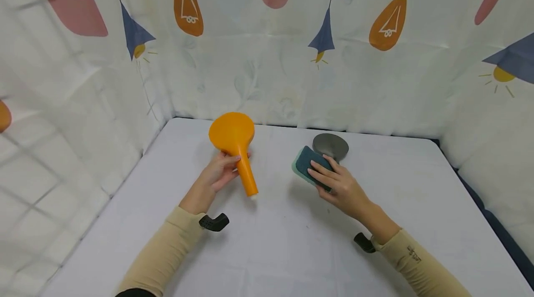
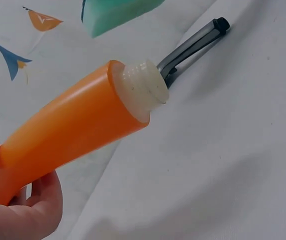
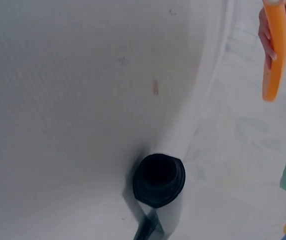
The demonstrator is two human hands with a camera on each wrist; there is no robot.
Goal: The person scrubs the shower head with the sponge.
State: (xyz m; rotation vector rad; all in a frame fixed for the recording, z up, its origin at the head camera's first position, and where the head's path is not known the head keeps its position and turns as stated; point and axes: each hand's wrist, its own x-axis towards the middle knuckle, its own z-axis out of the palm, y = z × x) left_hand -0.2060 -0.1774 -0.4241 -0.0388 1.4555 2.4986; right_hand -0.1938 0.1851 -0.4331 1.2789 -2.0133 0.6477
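My left hand (image 1: 219, 172) holds an orange shower head (image 1: 231, 132) by its handle, round head up and away from me. Its handle ends in a pale threaded neck (image 2: 145, 85), pointing down toward me. In my right hand (image 1: 344, 190) is a sponge (image 1: 314, 166), dark teal on top and light green below, with several fingers spread over the dark side. Behind the sponge lies a grey round-headed thing (image 1: 331, 145) on the table, its handle mostly hidden by that hand. A dark handle (image 2: 195, 45) with a black end shows in the left wrist view.
A white cloth covers the table (image 1: 275, 250). White curtains (image 1: 267, 79) printed with lamps and bulbs hang behind it and at both sides. Each sleeve carries a black wrist piece, one at the left (image 1: 214, 222) and one at the right (image 1: 365, 243).
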